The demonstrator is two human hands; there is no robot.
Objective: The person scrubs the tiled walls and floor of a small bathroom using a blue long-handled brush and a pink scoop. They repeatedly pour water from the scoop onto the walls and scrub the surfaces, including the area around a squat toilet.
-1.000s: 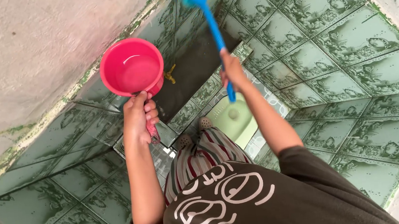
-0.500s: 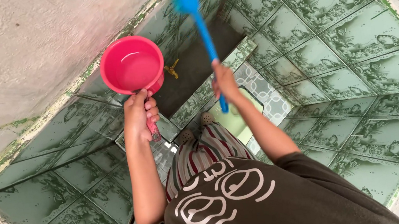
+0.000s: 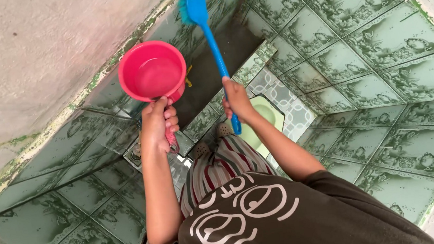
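My left hand (image 3: 158, 123) grips the handle of a pink plastic dipper (image 3: 152, 72) with water in it, held up near the left wall. My right hand (image 3: 236, 100) holds the blue handle of a long brush (image 3: 202, 17); its teal bristle head rests against the green patterned wall tiles (image 3: 356, 29) high up in the corner. Below the hands lies a pale green squat toilet pan (image 3: 260, 126), and my feet in sandals stand beside it.
Green tiled walls close in on three sides, with rough plaster (image 3: 35, 54) above them on the left. A brass tap (image 3: 188, 77) sticks out of the dark far wall behind the dipper. The floor has patterned grey-white tiles (image 3: 284, 102).
The brush head and my right hand have shifted left along the wall. The dipper has moved slightly right, nearer the brush handle.
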